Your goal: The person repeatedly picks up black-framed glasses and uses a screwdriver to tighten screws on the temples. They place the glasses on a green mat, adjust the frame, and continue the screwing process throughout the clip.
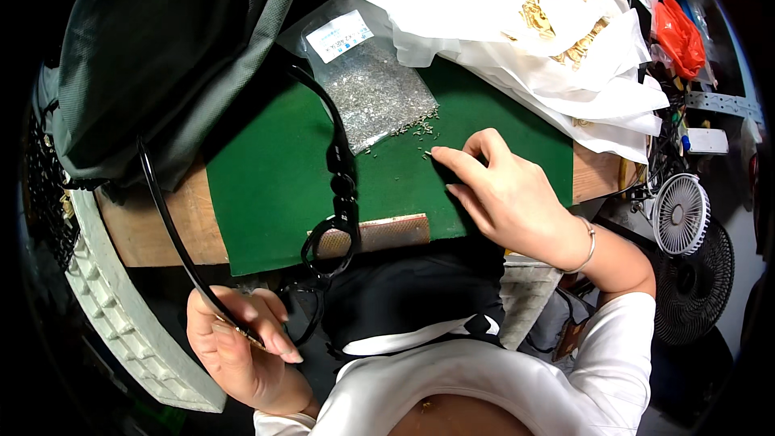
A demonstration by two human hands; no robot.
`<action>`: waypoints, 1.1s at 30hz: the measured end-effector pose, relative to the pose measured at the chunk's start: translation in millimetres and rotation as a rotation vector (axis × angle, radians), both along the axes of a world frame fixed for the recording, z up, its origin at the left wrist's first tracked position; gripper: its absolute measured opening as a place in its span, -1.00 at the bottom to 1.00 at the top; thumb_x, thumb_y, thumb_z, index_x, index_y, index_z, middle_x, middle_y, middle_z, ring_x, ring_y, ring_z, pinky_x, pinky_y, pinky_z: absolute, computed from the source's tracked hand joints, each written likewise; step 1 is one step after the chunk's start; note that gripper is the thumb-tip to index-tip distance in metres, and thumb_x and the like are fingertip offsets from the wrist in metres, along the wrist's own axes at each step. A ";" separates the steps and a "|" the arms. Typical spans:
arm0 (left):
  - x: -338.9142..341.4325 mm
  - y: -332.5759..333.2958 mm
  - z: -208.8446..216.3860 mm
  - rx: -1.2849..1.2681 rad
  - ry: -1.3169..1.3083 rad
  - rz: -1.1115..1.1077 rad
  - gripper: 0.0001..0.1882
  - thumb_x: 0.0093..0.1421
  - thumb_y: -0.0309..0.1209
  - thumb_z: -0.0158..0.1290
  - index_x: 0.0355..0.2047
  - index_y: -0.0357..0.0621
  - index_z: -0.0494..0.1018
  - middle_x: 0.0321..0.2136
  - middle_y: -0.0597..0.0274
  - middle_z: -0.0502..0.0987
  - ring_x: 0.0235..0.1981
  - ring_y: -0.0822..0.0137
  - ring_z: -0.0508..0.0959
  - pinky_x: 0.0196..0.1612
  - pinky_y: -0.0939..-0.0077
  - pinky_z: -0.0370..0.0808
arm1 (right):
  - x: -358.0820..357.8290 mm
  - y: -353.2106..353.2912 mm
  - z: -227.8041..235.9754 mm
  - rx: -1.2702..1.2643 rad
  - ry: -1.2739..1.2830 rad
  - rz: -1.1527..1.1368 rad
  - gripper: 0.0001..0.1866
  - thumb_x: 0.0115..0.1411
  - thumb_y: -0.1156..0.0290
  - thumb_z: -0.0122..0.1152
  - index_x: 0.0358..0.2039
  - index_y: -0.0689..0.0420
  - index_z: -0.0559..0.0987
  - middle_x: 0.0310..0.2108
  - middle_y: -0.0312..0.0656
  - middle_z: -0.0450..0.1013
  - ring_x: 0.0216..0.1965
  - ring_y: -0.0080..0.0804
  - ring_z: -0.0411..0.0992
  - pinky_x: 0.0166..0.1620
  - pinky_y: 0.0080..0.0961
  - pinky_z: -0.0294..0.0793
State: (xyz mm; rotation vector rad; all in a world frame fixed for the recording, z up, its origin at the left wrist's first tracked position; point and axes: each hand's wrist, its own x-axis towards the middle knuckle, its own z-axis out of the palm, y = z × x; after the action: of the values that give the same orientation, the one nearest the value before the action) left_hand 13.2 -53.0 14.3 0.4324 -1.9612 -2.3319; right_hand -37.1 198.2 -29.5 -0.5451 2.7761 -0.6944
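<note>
My left hand [242,345], at the lower left, is closed around a black eyeglass frame [345,208]. The frame has round rims, and its two long arms point up and away from me. One arm reaches over the green mat [500,186]. On the mat lies a clear plastic bag [367,89] full of tiny silvery metal pieces that look like screws. Several loose tiny metal pieces [420,125] have spilled at the bag's near corner. My right hand [504,186] reaches there with its index fingertip at one piece, thumb apart and other fingers curled.
White wrapping sheets [500,24] with many gold-coloured metal parts [537,8] cover the far right. A grey-green fabric bag [161,64] stands far left. A reddish patterned strip [387,233] lies along the mat's near edge. Fans [680,214] and a red plastic bag [678,36] are at right.
</note>
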 end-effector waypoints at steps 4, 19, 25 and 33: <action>3.6 -18.7 -11.1 0.529 0.025 -0.147 -0.70 0.19 -0.22 -0.16 -0.50 -0.21 0.19 -0.87 0.30 0.30 -0.91 0.47 0.29 -0.60 0.60 0.23 | -0.3 0.2 -7.9 -0.015 0.123 0.010 -0.67 -0.07 0.52 0.10 -0.21 0.13 0.40 -0.44 -0.13 0.24 -0.56 -0.29 0.36 -0.56 -0.45 0.39; -3.0 21.3 -45.1 1.156 -0.349 -0.315 -0.56 0.25 -0.26 -0.29 0.02 -0.34 0.12 -0.79 0.37 0.26 -0.86 0.57 0.21 -0.60 0.69 0.16 | -5.6 -10.6 -9.3 0.119 0.116 0.106 -0.60 -0.15 0.60 0.08 -0.19 0.16 0.41 -0.46 -0.14 0.26 -0.54 -0.26 0.36 -0.49 -0.45 0.38; 1.6 21.7 -59.0 1.329 -0.420 -0.313 -0.61 0.24 -0.32 -0.29 0.04 -0.25 0.12 -0.77 0.40 0.25 -0.86 0.60 0.20 -0.60 0.70 0.22 | -6.9 -15.7 13.0 -0.232 -0.262 0.150 -0.67 0.03 0.58 -0.04 -0.13 0.17 0.37 -0.40 -0.12 0.29 -0.58 -0.31 0.35 -0.49 -0.55 0.35; 4.9 24.7 -55.1 1.475 -0.485 -0.228 -0.65 0.25 -0.31 -0.30 -0.01 -0.21 0.19 -0.83 0.40 0.25 -0.90 0.57 0.19 -0.61 0.69 0.28 | -11.2 -50.4 43.4 -1.034 -1.358 -0.016 -0.78 0.18 0.49 -0.19 -0.18 0.22 0.35 -0.26 -0.20 0.44 -0.65 -0.71 0.30 -0.71 -0.81 0.24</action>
State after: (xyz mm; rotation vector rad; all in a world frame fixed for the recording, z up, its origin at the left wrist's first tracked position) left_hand 18.1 -28.3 -40.7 0.8574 0.1200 -3.6228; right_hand -48.3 147.7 13.9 -0.0606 1.0561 -1.6532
